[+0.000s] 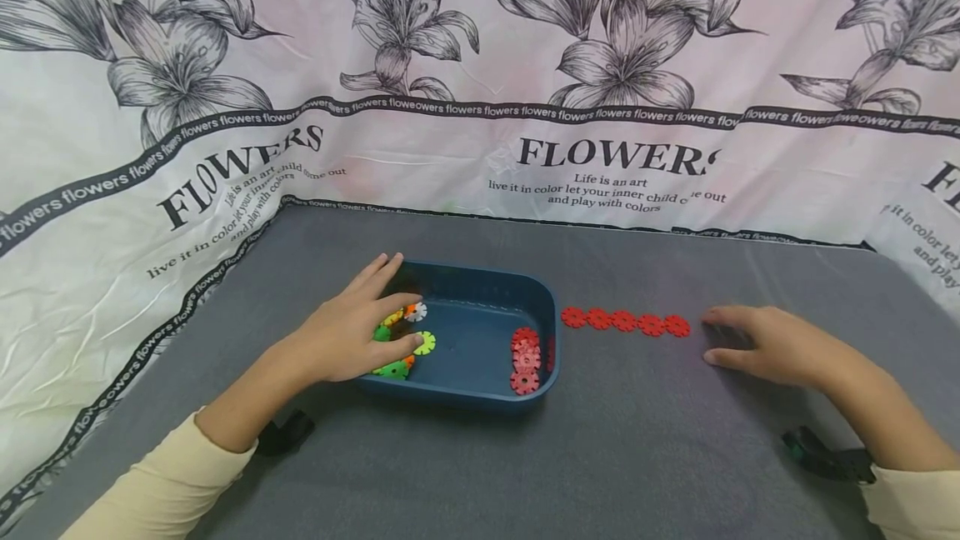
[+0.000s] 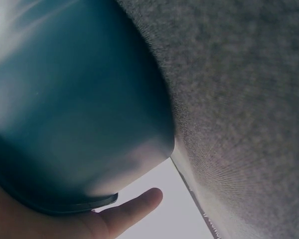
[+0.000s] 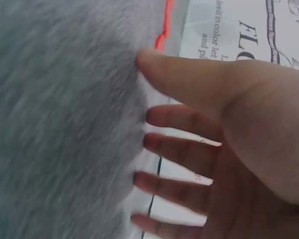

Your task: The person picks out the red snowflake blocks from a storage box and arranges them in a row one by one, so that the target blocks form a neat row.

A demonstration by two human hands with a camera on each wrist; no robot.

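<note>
My left hand (image 1: pixel 351 325) lies over the left end of a blue plastic bin (image 1: pixel 457 397), its fingers spread. In the left wrist view the bin's outer wall (image 2: pixel 84 99) fills much of the picture, and one finger (image 2: pixel 134 211) extends past the rim. Beneath the hand, partly hidden, are green, yellow, orange and white notched discs (image 1: pixel 393 368). My right hand (image 1: pixel 780 348) hovers or rests low over the cloth, fingers apart, holding nothing. Just left of its fingertips stretches a row of red notched discs (image 1: pixel 624 321), edges touching or overlapping.
More red notched discs (image 1: pixel 525 359) lie at the right end inside the bin. Grey cloth (image 1: pixel 600 457) covers the table. A white floral sheet (image 1: pixel 450 157) hangs behind and at both sides. Dark straps (image 1: pixel 825 457) sit at the wrists.
</note>
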